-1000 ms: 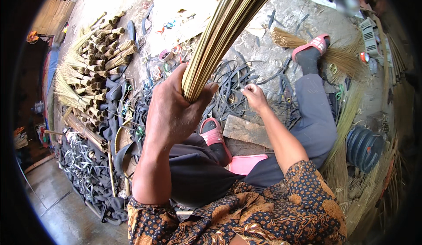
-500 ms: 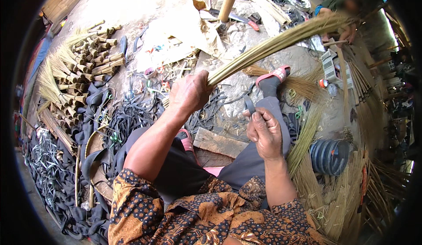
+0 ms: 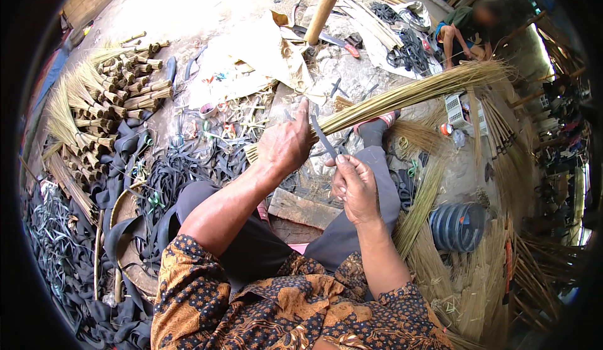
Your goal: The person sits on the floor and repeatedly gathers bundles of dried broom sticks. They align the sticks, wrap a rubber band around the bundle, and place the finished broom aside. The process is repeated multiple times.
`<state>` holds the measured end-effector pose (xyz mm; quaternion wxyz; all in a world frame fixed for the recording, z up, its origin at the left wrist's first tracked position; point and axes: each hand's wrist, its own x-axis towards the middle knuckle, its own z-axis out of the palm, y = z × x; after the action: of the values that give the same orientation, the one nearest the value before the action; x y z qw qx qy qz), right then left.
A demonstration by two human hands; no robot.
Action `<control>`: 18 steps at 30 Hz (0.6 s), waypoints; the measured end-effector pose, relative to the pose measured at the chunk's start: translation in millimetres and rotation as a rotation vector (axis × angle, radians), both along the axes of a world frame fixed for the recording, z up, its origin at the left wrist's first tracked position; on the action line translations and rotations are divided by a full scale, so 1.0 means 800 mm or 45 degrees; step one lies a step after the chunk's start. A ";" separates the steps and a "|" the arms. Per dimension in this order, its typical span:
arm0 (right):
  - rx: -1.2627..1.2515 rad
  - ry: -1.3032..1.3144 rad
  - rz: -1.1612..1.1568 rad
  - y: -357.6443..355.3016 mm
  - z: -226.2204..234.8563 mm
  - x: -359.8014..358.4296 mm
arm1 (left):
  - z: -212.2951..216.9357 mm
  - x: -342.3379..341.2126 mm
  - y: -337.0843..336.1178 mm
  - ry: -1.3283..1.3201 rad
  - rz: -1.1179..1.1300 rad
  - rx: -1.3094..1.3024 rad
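Near the bottom of the frame my patterned sleeves and dark trousers fill the view, and a flat wooden block (image 3: 303, 209) lies on the floor between my knees. Just above it, at the centre, my right hand (image 3: 355, 187) has its fingers pinched together on one end of a thin dark strip (image 3: 325, 138), which runs up and left toward the bundle. My left hand (image 3: 286, 144) is clamped around the butt end of a bundle of broom sticks (image 3: 408, 94); the sticks slant up to the right and fan out near the upper right of the frame. At lower right a dark ribbed drum (image 3: 457, 226) stands among loose sticks. On the left side lies a tangle of black rubber strips (image 3: 182, 165), and farther up left a heap of tied small brooms (image 3: 107, 92). At the top centre a thick bamboo pole (image 3: 326, 0) leans, and in the upper right corner another person (image 3: 468, 30) crouches.
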<state>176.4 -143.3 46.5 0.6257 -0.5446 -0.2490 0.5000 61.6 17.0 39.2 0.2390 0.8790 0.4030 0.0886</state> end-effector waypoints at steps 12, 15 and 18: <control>-0.039 -0.489 0.158 -0.030 -0.003 0.015 | 0.001 -0.009 0.009 -0.156 -0.064 -0.106; -0.060 -1.052 0.219 -0.056 -0.023 0.041 | 0.016 -0.017 0.004 -0.269 -0.170 -0.421; -0.078 -1.373 0.217 -0.066 -0.041 0.069 | 0.024 -0.019 -0.019 -0.399 -0.338 -0.732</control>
<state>231.3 -195.8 13.5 0.3504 -0.7195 -0.5632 0.2057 46.0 1.7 58.8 0.5451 0.7961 0.2523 0.0734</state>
